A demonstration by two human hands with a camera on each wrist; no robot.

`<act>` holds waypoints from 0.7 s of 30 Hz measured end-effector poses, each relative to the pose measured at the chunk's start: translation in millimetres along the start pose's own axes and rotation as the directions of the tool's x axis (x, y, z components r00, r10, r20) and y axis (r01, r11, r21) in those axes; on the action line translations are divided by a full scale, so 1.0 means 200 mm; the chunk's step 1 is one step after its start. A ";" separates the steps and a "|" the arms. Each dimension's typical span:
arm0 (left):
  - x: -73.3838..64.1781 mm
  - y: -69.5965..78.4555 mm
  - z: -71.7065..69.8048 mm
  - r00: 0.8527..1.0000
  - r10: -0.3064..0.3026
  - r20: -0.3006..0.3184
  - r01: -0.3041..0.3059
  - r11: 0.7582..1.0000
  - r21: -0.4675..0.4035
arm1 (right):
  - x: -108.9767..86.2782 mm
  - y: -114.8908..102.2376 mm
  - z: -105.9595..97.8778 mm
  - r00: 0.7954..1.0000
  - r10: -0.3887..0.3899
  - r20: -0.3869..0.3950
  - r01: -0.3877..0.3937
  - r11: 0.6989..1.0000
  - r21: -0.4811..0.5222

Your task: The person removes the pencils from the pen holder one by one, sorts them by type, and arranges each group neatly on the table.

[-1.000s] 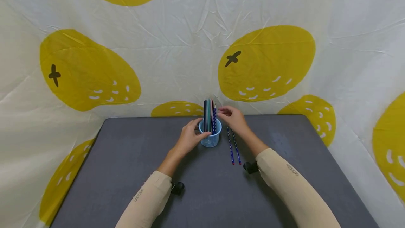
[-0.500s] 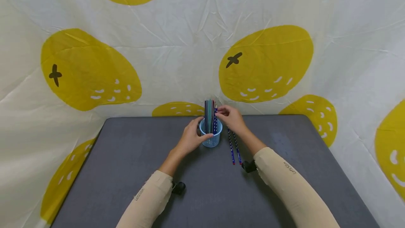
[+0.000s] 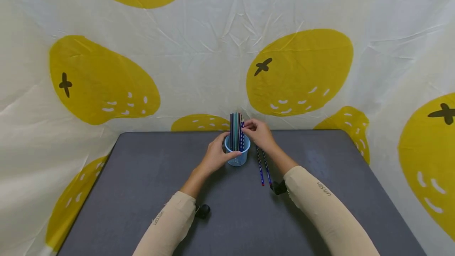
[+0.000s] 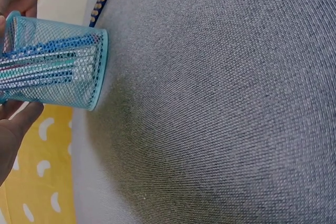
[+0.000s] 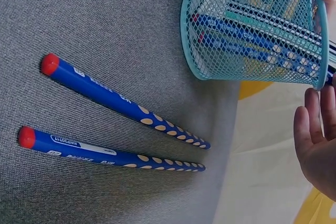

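A light-blue mesh pencil cup (image 3: 237,160) stands near the table's back edge, holding several upright pencils (image 3: 234,129), some dark-striped, some teal. My left hand (image 3: 215,154) grips the cup from the left, thumb across its front rim. On the other side, my right hand (image 3: 261,135) pinches the upper part of a blue pencil (image 3: 242,143) standing in the cup. Through the mesh in the right wrist view, two blue pencils with red ends (image 5: 236,31) show inside. Two more blue pencils (image 5: 113,94) with pale oval dimples lie side by side on the table, right of the cup.
The dark grey table (image 3: 142,192) runs back to a white curtain (image 3: 209,70) printed with yellow fruit. Below the cup, the right forearm's black wrist camera (image 3: 279,187) sits close to the red ends of the loose pencils.
My right hand has moved slightly left, from beside the pencils to the blue pencil at the cup's right side. The left hand keeps its hold on the cup.
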State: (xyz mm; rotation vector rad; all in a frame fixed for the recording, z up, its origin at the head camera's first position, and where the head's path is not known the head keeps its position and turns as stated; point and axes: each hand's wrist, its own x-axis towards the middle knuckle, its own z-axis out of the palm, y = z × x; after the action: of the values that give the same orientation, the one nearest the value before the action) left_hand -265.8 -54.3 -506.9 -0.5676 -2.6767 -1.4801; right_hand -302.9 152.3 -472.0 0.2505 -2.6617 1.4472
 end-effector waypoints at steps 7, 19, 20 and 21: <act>0.00 0.02 0.00 1.000 -0.006 -0.002 0.006 1.000 -0.025 | -0.02 -0.04 -0.04 0.999 0.003 -0.038 -0.002 1.000 0.030; 0.00 0.02 0.00 1.000 -0.027 0.007 0.027 0.999 -0.033 | -0.01 -0.19 -0.23 0.998 -0.007 -0.061 0.023 0.963 0.267; 0.00 0.02 -0.01 1.000 -0.028 0.007 0.028 0.999 -0.032 | -0.01 -0.20 -0.25 0.998 -0.011 -0.065 0.030 0.953 0.300; 0.01 0.02 -0.01 1.000 -0.026 0.004 0.026 0.999 -0.030 | 0.00 -0.22 -0.27 0.998 -0.010 -0.068 0.033 0.942 0.333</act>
State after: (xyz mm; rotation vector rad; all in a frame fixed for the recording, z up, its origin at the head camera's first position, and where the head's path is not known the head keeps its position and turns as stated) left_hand -266.4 -53.9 -502.9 -0.5400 -2.6791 -1.5293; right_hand -293.4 173.9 -407.8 0.2517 -2.3409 1.8617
